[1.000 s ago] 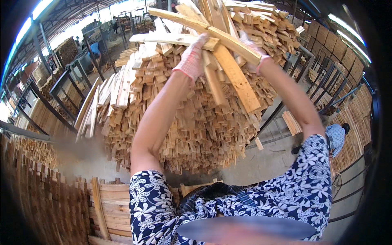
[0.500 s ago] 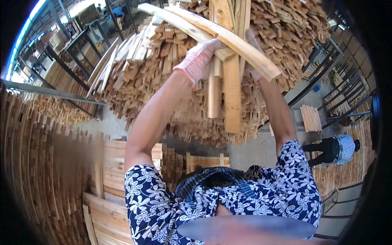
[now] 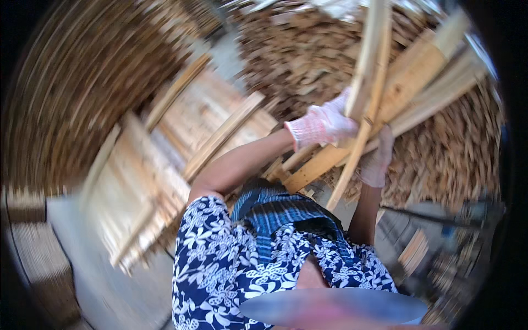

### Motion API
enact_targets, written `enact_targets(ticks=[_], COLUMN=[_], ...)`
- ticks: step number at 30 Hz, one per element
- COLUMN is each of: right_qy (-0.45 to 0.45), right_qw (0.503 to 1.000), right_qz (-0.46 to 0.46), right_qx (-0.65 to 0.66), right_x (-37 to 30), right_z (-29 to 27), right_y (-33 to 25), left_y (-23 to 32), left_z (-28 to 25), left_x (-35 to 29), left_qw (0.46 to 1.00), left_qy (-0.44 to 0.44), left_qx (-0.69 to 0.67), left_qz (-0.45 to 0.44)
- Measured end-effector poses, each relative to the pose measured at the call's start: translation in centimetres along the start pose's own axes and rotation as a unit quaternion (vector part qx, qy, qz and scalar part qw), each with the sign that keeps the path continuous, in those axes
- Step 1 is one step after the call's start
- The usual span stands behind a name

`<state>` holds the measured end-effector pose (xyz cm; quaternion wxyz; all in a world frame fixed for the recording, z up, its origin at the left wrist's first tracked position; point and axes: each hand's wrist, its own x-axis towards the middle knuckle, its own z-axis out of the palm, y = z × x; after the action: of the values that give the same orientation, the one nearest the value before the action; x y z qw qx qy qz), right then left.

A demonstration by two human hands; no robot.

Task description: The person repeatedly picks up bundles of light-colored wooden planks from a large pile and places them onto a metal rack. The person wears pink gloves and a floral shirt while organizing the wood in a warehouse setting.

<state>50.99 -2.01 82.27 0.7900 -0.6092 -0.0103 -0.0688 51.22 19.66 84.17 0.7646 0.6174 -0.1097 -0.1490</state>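
My left hand [image 3: 329,122], in a white and pink knitted glove, is closed around several pale wooden strips [image 3: 367,66] that point away from me. Just to its right, my right hand [image 3: 379,157], also gloved, grips the underside of the same bundle. A wider wooden board [image 3: 410,82] in it slants from near my waist up to the far right. One thin strip [image 3: 352,165] crosses over the board between the hands. Some fingers of both hands are hidden behind the wood.
A large heap of stacked wood strips [image 3: 297,60] lies ahead and to the right. On the left stands a stack of wide wooden panels [image 3: 143,170] with loose battens on it. Beyond rises a tall wood pile [image 3: 82,93], blurred by motion. Grey floor [image 3: 110,275] shows at lower left.
My view and body have turned left, so the panel stack now sits nearer the middle. The held strips swung from pointing far left to pointing ahead and right, still in both hands.
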Motion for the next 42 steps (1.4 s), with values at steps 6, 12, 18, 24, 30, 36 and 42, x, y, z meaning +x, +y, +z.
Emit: enact_targets(ticks=[6, 12, 18, 24, 30, 36, 42], right_qy=[-0.212, -0.342, -0.481, -0.596, -0.598, -0.642, -0.544], right_qw=[0.977, 0.921, 0.832, 0.766, 0.753, 0.704, 0.689], right_qz=[0.014, 0.182, 0.27, 0.242, 0.182, 0.147, 0.061], right_qx=[-0.002, 0.046, 0.051, 0.015, -0.205, -0.268, -0.475], right_x=[-2.5, -1.6, -8.2, -16.9, -21.0, -15.6, -8.1], right_z=[6.5, 14.6, 22.9, 30.0, 36.5, 34.4, 28.1], right_y=[1.2, 8.0, 9.6, 12.3, 18.5, 15.9, 14.1], left_y=[-1.9, -1.5, -8.7, -11.2, -7.8, -11.0, -8.8], left_z=[-0.1, -3.7, -2.6, -4.1, -8.8, -7.4, -1.7], left_x=[-10.0, -19.2, -25.6, -37.0, -44.7, -50.9, -46.9], left_qw=[0.978, 0.92, 0.797, 0.749, 0.585, 0.555, 0.512], left_qy=[0.194, 0.374, 0.565, 0.65, 0.752, 0.801, 0.753], left_qx=[-0.068, -0.079, -0.214, 0.099, 0.071, 0.114, 0.264], left_qz=[0.043, -0.079, 0.004, 0.076, -0.297, -0.193, -0.318])
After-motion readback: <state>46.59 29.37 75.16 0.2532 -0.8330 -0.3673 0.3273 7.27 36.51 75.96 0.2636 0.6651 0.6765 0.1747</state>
